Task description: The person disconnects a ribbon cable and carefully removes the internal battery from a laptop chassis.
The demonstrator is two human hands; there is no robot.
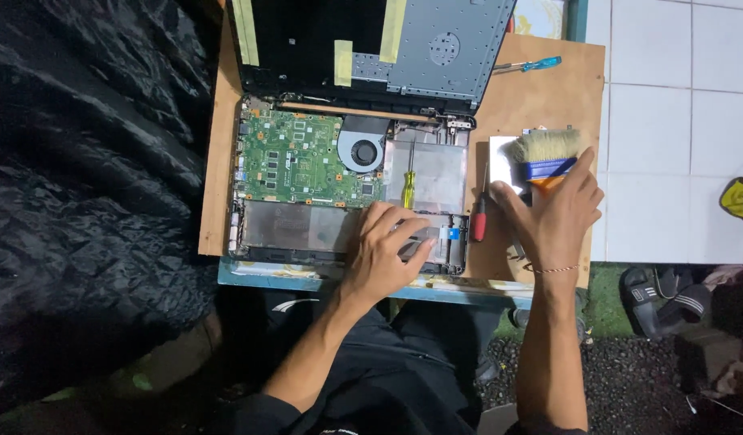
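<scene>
The right hand (558, 211) closes on the light paintbrush (546, 161) by its stiff orange handle — soft bristles up — while the left hand (385, 250) rests open on the fragile opened laptop (307, 229).

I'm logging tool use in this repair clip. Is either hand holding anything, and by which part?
The right hand holds the paintbrush by its orange handle, just below the blue ferrule. The left hand holds nothing; it rests flat on the opened laptop.

An opened laptop (347, 169) lies on a table (533, 105), a screwdriver (408, 179) resting inside it; right of it (beside another screwdriver (479, 217)) sits a brush (545, 157).
</scene>
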